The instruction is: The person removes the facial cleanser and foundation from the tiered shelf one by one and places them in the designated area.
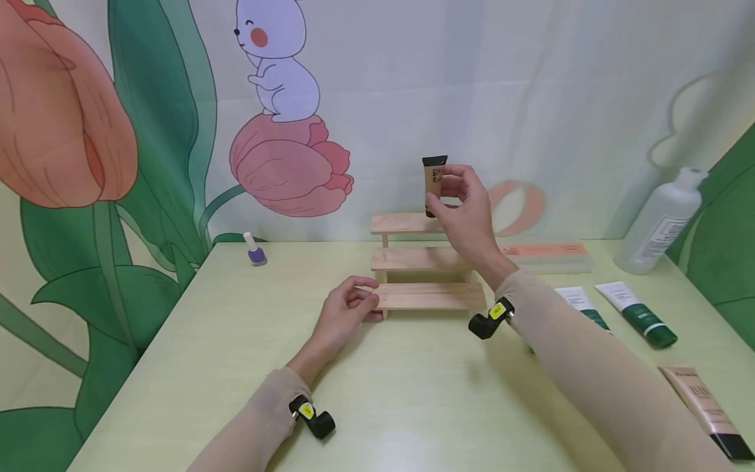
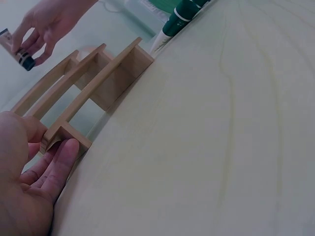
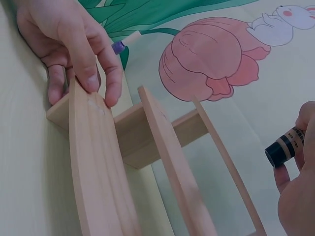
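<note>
A three-tier wooden stand (image 1: 427,296) stands on the table in front of the backdrop. My left hand (image 1: 345,311) grips the left end of its lowest step; in the left wrist view the thumb and fingers close round that wooden end (image 2: 61,132). My right hand (image 1: 468,210) pinches a small beige tube (image 1: 434,180) with a black end, raised just over the top step. In the right wrist view the tube's black cap (image 3: 279,153) points downward, apart from the wood. The right hand's palm side is partly hidden in the head view.
A purple nail polish bottle (image 1: 256,252) stands at the back left. To the right are a flat box (image 1: 548,259), a white bottle (image 1: 663,223), green-and-white tubes (image 1: 639,316) and a larger beige tube (image 1: 702,406). The backdrop (image 1: 389,124) hangs close behind the stand.
</note>
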A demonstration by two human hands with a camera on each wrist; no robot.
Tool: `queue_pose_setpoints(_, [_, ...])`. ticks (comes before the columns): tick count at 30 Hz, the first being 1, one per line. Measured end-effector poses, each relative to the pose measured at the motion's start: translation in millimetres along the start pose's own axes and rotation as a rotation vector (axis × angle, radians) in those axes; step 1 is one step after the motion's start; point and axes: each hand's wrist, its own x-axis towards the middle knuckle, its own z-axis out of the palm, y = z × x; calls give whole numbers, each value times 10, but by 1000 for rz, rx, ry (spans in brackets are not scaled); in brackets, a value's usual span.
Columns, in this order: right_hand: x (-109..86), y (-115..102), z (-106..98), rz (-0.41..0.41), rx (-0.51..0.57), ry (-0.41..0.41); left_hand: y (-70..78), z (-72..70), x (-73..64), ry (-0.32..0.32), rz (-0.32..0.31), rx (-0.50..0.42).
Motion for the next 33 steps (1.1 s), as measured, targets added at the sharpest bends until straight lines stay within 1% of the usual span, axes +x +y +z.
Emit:
queue_pose_setpoints(12, [56, 15, -487, -11, -18, 85, -5, 3, -1, 4, -2, 6])
queue_pose_setpoints(18, [43, -15, -713, -41, -24, 125, -1, 11, -2, 6, -4, 11])
queue_pose_setpoints(27, [-34, -130, -1081, -52, -46, 203, 3, 31, 6, 6, 1, 15])
queue_pose_setpoints(33, [-113, -192, -1270, -62, -41, 243, -2, 19, 4, 11, -12, 22])
